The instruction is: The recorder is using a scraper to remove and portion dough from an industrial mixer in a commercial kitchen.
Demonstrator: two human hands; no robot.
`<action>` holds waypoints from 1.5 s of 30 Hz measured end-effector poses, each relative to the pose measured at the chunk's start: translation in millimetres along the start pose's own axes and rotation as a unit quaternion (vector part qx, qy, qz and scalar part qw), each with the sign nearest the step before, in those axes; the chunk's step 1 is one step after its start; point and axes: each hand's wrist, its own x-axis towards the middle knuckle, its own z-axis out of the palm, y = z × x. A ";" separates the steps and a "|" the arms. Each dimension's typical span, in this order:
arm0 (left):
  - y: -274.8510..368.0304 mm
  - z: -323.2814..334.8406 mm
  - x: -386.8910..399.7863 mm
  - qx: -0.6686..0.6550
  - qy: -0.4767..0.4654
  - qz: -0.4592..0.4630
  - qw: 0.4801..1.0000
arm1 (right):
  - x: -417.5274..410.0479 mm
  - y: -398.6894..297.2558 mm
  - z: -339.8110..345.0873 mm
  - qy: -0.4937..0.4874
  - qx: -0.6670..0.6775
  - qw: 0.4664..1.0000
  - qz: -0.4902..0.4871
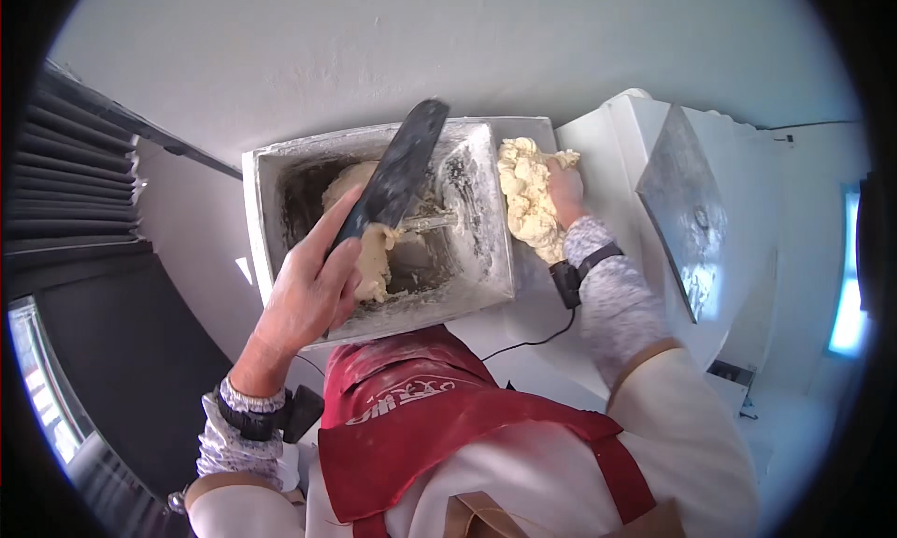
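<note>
My left hand (315, 278) grips a broad dark blade (399, 163), perhaps a scraper or knife, tilted up over a floury rectangular mixing trough (501, 222). Inside the trough, pale dough (375, 264) lies below that hand, and more dough (347, 184) sits behind the blade, partly hidden by it. A metal bar (427, 221) crosses the trough's inside. On the ledge to the right rests a large lumpy mass of dough (525, 194). My right hand (564, 191) presses on its right side; its fingertips are partly hidden in the dough.
A flour-dusted metal lid or panel (690, 215) leans over the white cabinet (624, 145) at the right. A black cable (532, 342) hangs from the right wrist device. The wall (448, 47) stands behind the trough, and a dark pleated curtain or shutter (70, 173) is at the left.
</note>
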 end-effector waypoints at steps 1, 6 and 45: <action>-6.2 0.9 -6.9 -0.010 0.025 -0.036 0.999 | 1.3 -9.7 12.2 0.020 -0.054 0.998 0.015; -31.4 9.4 -25.4 -0.021 0.075 -0.133 0.988 | 7.8 17.8 27.9 -0.028 0.277 0.935 0.221; -137.6 -39.7 -190.0 -0.101 0.384 -0.160 0.904 | -55.0 -318.8 213.8 -0.512 0.425 0.677 0.315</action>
